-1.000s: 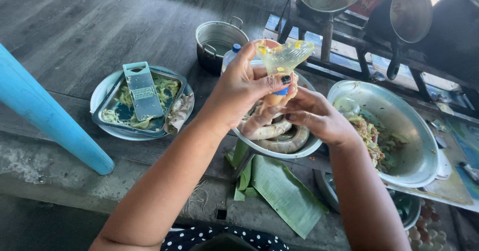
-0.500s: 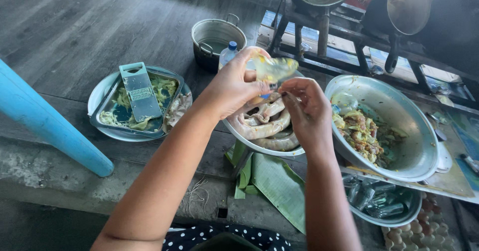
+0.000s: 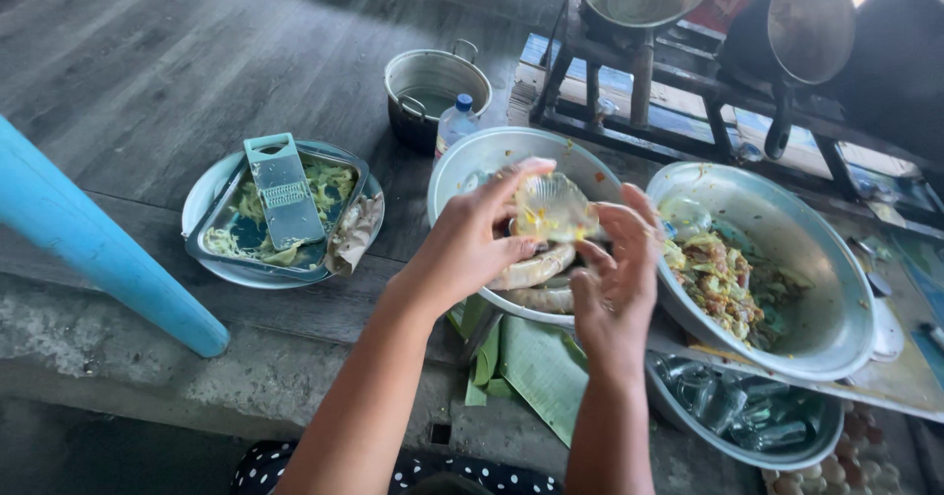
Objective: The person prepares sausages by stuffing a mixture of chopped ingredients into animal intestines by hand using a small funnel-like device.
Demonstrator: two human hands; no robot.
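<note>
Far left of the hands, a grater [image 3: 283, 190] lies on a tray [image 3: 218, 222]. The left hand [image 3: 479, 244] has come lower, gripping a clear bag [image 3: 553, 208] over the bowl [image 3: 470, 159]. The right hand [image 3: 618, 284], fingers curled, now pinches the bag's underside, forearms angled inward. Further right sits a bowl of filling [image 3: 826, 289].

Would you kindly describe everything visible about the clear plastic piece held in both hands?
The crumpled clear plastic piece is thin, translucent and smeared with yellowish bits. The left hand pinches it from the left and the right hand from the right, above the round metal bowl of pale sausages. Whether it is a bag or a funnel cannot be told.
</note>
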